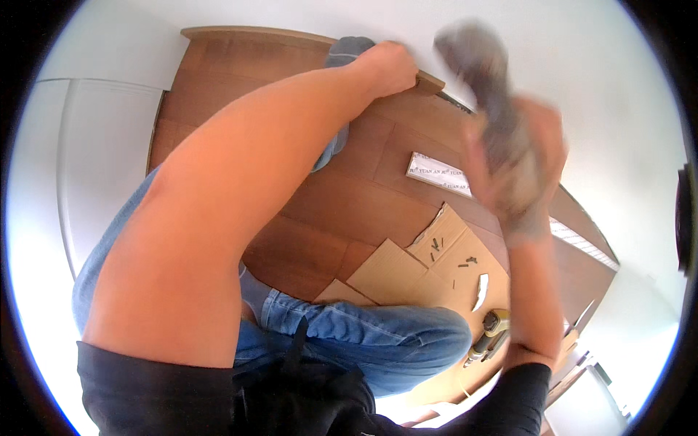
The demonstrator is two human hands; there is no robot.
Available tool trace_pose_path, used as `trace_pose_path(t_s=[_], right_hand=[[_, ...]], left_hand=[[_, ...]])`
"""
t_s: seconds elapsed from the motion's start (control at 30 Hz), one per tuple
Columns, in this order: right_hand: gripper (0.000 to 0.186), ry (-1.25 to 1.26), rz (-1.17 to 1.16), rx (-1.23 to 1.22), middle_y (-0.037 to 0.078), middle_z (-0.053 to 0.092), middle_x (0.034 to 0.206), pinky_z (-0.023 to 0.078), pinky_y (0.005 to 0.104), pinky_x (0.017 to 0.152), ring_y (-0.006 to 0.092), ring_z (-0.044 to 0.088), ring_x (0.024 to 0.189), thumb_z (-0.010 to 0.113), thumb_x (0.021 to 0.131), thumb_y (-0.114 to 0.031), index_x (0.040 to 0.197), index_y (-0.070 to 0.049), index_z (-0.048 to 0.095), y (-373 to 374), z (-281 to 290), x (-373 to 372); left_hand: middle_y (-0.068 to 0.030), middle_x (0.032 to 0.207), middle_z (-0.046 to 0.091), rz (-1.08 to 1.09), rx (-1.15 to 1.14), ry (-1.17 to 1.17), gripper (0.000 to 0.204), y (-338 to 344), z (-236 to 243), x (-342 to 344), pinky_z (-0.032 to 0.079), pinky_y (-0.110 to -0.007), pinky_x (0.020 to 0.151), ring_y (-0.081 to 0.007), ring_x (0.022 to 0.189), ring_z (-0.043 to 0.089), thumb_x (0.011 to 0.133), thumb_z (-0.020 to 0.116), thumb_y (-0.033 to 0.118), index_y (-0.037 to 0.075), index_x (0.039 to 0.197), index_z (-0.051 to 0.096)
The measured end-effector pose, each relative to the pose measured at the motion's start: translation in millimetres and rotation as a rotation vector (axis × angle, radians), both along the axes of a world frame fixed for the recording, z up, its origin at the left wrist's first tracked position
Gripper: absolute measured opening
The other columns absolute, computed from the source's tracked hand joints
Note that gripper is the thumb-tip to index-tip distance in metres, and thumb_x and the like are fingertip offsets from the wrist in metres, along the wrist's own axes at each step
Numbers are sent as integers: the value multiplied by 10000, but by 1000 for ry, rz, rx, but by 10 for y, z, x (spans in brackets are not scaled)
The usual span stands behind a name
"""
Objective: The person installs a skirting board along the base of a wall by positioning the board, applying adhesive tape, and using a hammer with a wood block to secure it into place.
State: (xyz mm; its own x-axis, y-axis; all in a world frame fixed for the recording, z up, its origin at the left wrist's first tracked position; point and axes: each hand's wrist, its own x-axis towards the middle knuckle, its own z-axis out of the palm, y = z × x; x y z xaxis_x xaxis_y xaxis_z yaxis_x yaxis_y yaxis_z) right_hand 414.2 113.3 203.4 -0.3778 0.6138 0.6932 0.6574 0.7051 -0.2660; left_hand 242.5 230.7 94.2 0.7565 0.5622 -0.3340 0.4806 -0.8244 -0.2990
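Observation:
My left hand (392,67) is closed low at the wall, by the end of a brown skirting board (430,82). Its fingertips are hidden, so whatever they pinch cannot be made out. Raised to the right of it, my right hand (544,142) grips a dark grey, hammer-like tool (480,62). Motion smears both the tool and the hand. The tool's thick end points up and toward the wall, apart from the skirting board.
Brown floor boards (313,196) lie below, with a white printed strip (440,173) on them. A cardboard sheet (407,269) bears several small dark pieces (469,261), a white scrap (480,292) and a yellow-and-black power tool (494,323). My bent, jeans-clad leg (378,327) is close by.

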Motion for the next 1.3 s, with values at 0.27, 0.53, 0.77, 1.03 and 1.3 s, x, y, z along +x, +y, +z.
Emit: trace_pose_path(t_s=[0.27,0.53,0.77,1.03,1.3], right_hand=[[439,-798,-167,-851,132,682,835,557,456,638,369,695,775,721,888,-470,1005,-63,605,-528,-700,720],[515,-915,-38,-754,159,701,824,568,477,653,386,707,790,610,963,-576,1040,-67,591,-60,-931,651],[522,-908,-120,-794,183,706,822,559,489,654,386,697,770,619,948,-595,1053,-86,579,-9,-1007,723],[507,-787,163,-618,149,686,774,532,471,613,380,670,719,682,916,-566,1009,-78,580,-14,-1024,826],[540,-809,44,-638,128,695,761,549,491,611,373,700,710,614,932,-636,960,-97,579,55,-1101,842]], left_hand=[[-11,1047,780,99,-43,-17,195,9,-85,24,618,-387,830,-254,1026,741,933,650,145,131,1035,815],[-32,1018,785,86,-30,-75,185,37,-145,-29,627,-396,801,-258,986,753,929,643,152,145,984,820],[-47,1011,784,112,-45,-125,181,14,-95,-43,625,-400,811,-262,975,756,919,646,151,133,974,818],[-48,998,785,70,-45,-87,180,6,-85,-40,628,-402,799,-256,967,760,918,649,151,137,972,820],[-37,1017,788,81,-38,-43,175,16,-90,2,629,-395,794,-247,968,760,925,653,161,147,966,822]])
